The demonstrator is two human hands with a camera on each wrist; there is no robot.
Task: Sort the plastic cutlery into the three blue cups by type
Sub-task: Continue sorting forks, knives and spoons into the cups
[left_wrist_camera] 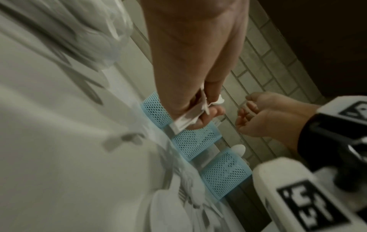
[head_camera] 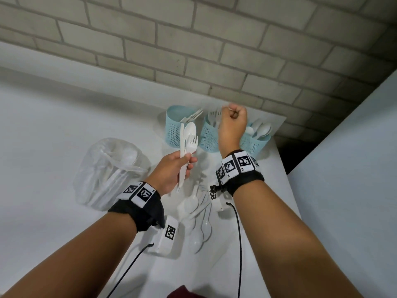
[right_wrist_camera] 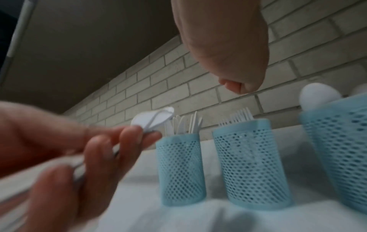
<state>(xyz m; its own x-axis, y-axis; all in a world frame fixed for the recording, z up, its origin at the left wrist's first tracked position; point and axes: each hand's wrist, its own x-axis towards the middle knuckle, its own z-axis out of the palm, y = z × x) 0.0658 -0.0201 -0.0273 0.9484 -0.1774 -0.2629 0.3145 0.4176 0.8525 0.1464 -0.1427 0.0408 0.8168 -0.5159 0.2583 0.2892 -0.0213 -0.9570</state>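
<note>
While the left hand [head_camera: 171,171] grips a bundle [head_camera: 187,145] of knife, spoon and fork upright before the knife cup [head_camera: 175,126], the right hand [head_camera: 233,119] hovers curled over the fork cup [head_camera: 208,136] (whether it pinches anything, I cannot tell). The spoon cup [head_camera: 255,145] stands rightmost. Loose spoons [head_camera: 197,222] lie on the white table [head_camera: 43,125] beside a plastic bag [head_camera: 107,171].

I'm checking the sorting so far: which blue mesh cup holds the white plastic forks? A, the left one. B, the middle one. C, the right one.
B: in the right wrist view, fork tines stick up from the middle blue mesh cup, knives from the left blue mesh cup, and a spoon bowl from the right blue mesh cup.
</note>
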